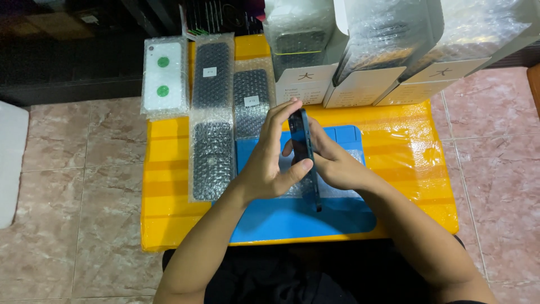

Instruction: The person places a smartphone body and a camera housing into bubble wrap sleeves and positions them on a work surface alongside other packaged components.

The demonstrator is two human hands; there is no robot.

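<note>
Both hands grip a dark phone on edge.
The left hand and right hand pinch the dark phone upright over the blue mat, bubble-wrapped phone backs beside.

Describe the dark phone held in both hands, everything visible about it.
The phone is a slim, dark slab with a glossy, slightly bluish sheen, seen nearly edge-on. It stands tilted on its long side above the blue mat, lower end toward the person. The left hand clasps it with fingers on top and thumb against its side; the right hand supports it from behind. Its faces are hidden.
</note>
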